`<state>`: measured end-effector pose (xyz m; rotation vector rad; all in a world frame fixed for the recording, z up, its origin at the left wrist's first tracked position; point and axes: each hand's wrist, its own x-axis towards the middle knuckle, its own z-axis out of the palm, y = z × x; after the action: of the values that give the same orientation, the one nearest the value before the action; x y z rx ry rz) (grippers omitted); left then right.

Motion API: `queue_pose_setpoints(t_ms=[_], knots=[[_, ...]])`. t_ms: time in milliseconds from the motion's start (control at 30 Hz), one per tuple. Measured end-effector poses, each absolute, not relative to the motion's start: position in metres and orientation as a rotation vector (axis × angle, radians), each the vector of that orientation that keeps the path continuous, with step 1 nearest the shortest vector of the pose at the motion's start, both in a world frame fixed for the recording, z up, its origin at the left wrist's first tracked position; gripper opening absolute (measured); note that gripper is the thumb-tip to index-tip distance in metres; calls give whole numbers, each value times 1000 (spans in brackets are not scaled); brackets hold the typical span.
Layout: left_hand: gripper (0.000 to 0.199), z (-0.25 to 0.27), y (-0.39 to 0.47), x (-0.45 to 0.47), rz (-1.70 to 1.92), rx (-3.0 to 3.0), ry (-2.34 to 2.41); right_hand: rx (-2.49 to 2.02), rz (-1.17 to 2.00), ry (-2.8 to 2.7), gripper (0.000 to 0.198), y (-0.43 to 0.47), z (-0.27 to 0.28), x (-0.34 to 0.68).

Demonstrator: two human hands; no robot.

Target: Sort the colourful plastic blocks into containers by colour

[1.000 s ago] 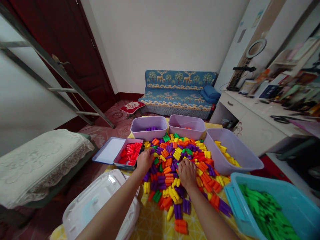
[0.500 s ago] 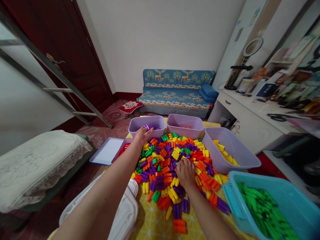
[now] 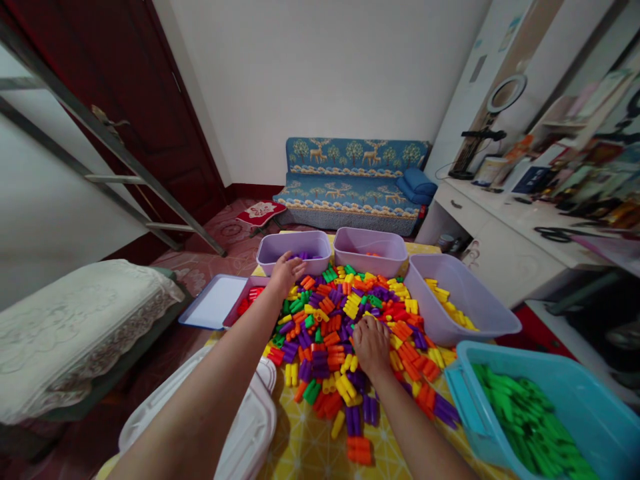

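Observation:
My left hand [image 3: 289,272] is at the near rim of a lilac bin [image 3: 267,248] holding purple plastic blocks [image 3: 307,256]. Its fingers are stretched out with nothing in them. On the big mixed pile of blocks [image 3: 325,325], in orange, yellow, purple, green and red, rests my right hand [image 3: 371,342]. Those fingers curl down into the blocks, and their tips are hidden, so what they grip cannot be made out. Behind the pile stands a second lilac bin [image 3: 371,245] with a few orange blocks inside.
At the right, a lilac bin [image 3: 493,320] contains yellow blocks and a turquoise bin [image 3: 575,373] green ones. Red blocks [image 3: 249,300] lie in a container on the left, beside a white tray [image 3: 216,301]. White lids [image 3: 253,427] overlap the yellow tablecloth [image 3: 300,447] at the near left.
A purple block that showed just beyond my left fingertips has dropped lower into the lilac bin. My left hand has drawn back slightly; my right hand stays in place.

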<state>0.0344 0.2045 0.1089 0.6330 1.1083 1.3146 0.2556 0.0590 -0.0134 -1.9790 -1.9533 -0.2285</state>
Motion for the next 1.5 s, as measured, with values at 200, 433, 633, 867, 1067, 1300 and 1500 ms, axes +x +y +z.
queue_pose_setpoints(t_ms=[200, 433, 633, 867, 1067, 1300, 1500], knots=[[48, 70, 140, 31, 966, 1383, 1573, -1986, -232, -1941, 25, 58, -13, 255], [74, 45, 77, 35, 23, 1959, 2046, -1967, -229, -1943, 25, 59, -19, 257], [68, 33, 78, 40, 179, 1994, 2127, -1966, -216, -1949, 24, 58, -18, 257], [69, 35, 94, 48, 215, 1892, 2144, -1957, -252, -1957, 23, 57, -19, 257], [61, 32, 83, 56, 419, 1894, 1944, -1963, -238, -1961, 23, 57, -15, 256], [46, 44, 77, 71, 791, 1890, 1296, -1972, -194, -1944, 27, 56, -15, 256], [38, 50, 115, 56, 693, 2040, 1856, -1990, -206, -1947, 26, 56, -15, 255]])
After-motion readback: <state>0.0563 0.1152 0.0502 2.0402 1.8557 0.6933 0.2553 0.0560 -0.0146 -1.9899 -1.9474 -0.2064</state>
